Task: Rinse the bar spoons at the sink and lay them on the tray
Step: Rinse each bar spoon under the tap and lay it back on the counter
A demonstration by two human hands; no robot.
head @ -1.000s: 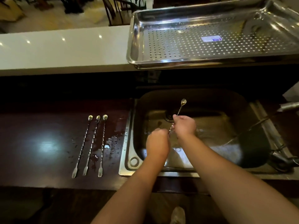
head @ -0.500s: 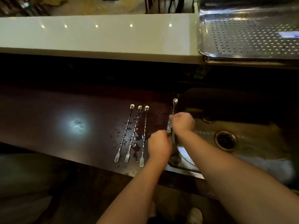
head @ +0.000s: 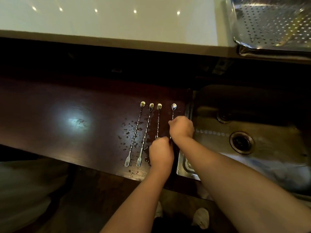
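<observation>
Three twisted bar spoons with fork ends lie side by side on the dark wet counter: the leftmost, the middle one and a third whose lower end my left hand hides. A fourth bar spoon sits just right of them, bowl pointing away, low over the counter. My right hand pinches its upper shaft and my left hand grips its lower end. The perforated steel tray rests on the white ledge at the top right.
The steel sink with its round drain lies to the right of my hands. A white ledge runs along the back above a dark gap. Water drops dot the counter around the spoons. Shoes show below the counter edge.
Both hands have carried the fourth spoon from over the sink leftward to the counter, beside the three lying spoons. The view has swung left with them.
</observation>
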